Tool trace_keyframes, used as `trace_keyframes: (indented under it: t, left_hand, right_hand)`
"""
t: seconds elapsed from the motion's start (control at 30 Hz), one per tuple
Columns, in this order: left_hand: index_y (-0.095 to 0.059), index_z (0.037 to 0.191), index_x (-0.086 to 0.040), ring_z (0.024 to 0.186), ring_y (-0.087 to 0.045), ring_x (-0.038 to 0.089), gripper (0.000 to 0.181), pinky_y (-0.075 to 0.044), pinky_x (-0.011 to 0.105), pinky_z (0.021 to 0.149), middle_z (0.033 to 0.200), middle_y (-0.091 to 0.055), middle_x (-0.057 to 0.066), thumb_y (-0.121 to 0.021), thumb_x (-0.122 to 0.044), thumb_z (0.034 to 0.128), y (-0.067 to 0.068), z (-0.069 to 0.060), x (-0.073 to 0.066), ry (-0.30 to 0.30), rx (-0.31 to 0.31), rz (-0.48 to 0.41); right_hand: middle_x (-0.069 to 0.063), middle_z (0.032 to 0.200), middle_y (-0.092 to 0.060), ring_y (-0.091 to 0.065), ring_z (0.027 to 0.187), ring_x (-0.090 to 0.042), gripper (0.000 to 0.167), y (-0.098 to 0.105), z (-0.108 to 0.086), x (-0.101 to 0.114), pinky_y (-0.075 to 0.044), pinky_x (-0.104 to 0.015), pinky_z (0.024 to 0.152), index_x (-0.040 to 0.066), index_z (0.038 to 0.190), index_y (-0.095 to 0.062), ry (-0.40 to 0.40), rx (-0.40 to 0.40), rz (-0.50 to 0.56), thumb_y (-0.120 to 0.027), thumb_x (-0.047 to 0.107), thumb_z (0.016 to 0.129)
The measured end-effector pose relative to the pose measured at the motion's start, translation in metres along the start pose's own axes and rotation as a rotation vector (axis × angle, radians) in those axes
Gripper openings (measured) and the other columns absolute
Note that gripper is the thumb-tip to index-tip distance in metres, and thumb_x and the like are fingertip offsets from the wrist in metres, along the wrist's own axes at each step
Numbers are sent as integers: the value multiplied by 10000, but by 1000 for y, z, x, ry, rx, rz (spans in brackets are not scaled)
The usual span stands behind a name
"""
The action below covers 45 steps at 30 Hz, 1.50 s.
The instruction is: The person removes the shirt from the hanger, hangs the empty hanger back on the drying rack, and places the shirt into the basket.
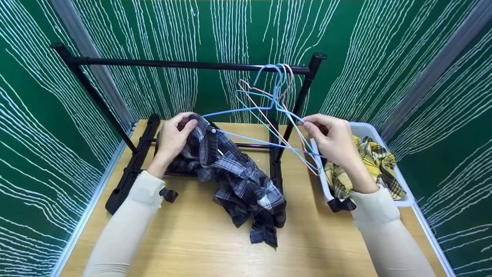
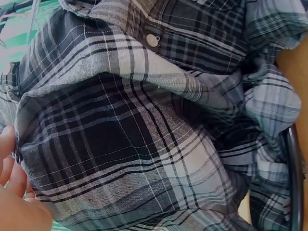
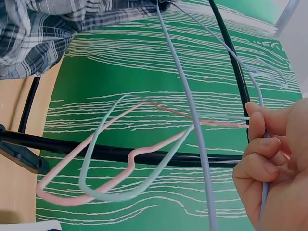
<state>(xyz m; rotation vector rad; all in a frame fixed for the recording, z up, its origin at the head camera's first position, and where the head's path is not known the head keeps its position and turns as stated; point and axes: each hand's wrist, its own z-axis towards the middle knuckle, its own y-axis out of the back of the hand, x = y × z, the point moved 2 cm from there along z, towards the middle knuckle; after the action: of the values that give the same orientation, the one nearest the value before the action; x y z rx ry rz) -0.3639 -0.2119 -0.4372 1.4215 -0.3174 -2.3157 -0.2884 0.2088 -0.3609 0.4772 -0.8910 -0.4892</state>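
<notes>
A dark plaid shirt (image 1: 246,169) droops from my left hand (image 1: 175,136), whose thumb and fingers pinch it near the collar. One end of a blue hanger (image 1: 238,110) runs into the shirt there. My right hand (image 1: 332,140) pinches the other arm of that hanger, as the right wrist view also shows, with its fingers (image 3: 262,159) curled round the wire. The hanger's hook sits at the rail. Plaid cloth (image 2: 106,125) fills most of the left wrist view, with a white button (image 2: 152,40) on it.
The black clothes rack (image 1: 184,64) stands on a wooden table (image 1: 192,238). A pink hanger (image 3: 62,192) and a green hanger (image 3: 84,166) hang beside the blue one. At the right, a white bin (image 1: 403,181) holds yellow plaid cloth (image 1: 369,161). Green walls surround the table.
</notes>
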Motion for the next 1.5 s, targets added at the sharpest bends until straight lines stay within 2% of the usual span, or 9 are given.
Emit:
trace_keyframes:
  t: [0.17,0.4,0.67,0.83,1.1,1.2,1.3,1.4,1.5]
  left_hand:
    - [-763,1259,-67,918,-679,171,301,-485,219,816,1037,-779,105,-753,-238,1012,-4,-5,9,30,-3,55]
    - [-772,1237,-59,945,-710,236,282,-514,322,859,1034,-789,116,-755,-225,1010,-13,-12,20,34,45,133]
    - [-768,1233,-29,968,-703,298,282,-518,440,884,1037,-780,145,-756,-192,1003,-22,-19,37,59,151,231]
    - [-772,1229,-38,1004,-706,319,284,-522,479,925,1078,-783,153,-772,-188,987,-27,-25,51,69,186,261]
    - [-760,1245,-50,1143,-703,363,292,-515,510,1024,1204,-761,188,-780,-156,974,-37,-36,67,35,267,330]
    - [-738,1299,-56,1254,-658,397,333,-483,523,1097,1302,-723,213,-766,-175,990,-36,-39,66,43,294,360]
    - [-715,1351,-66,1362,-580,419,360,-389,541,1194,1391,-679,210,-737,-183,1012,-33,-38,59,58,299,373]
    - [-709,1367,-78,1385,-541,422,355,-323,559,1226,1395,-680,182,-708,-193,1030,-26,-33,47,58,264,370]
    - [-728,1331,-79,1283,-593,398,317,-390,555,1151,1315,-716,161,-701,-182,1032,-14,-22,29,-4,186,380]
  right_hand:
    - [-11,808,-744,-652,631,-71,143,2,-1,-1,-430,-179,522,54,1095,-800,-13,-9,11,-670,96,1052]
    - [-76,799,-715,-572,628,-107,152,2,-1,-1,-417,-191,553,40,1104,-795,-11,-23,5,-664,100,1056]
    - [-37,761,-686,-529,607,-104,151,0,-1,-1,-391,-194,546,46,1091,-800,-1,-39,10,-665,103,1056]
    - [-19,766,-694,-559,608,-108,150,-2,-1,0,-401,-197,537,45,1094,-796,-1,-34,16,-662,100,1057]
    - [-2,759,-659,-521,599,-141,151,-3,-2,0,-384,-205,531,51,1105,-796,-3,-34,12,-659,96,1058]
    - [-4,751,-645,-506,594,-152,152,-4,-2,0,-374,-198,530,54,1102,-795,-3,-35,11,-657,100,1060]
    - [-3,750,-645,-507,593,-143,156,-5,-3,0,-378,-199,529,56,1098,-795,-8,-34,14,-651,105,1064]
    - [-3,753,-650,-509,596,-131,159,-5,-4,0,-386,-206,531,58,1097,-796,-17,-37,13,-648,108,1066]
    - [-19,753,-658,-509,601,-124,160,-5,-5,1,-388,-213,540,59,1093,-800,-21,-47,10,-649,109,1065]
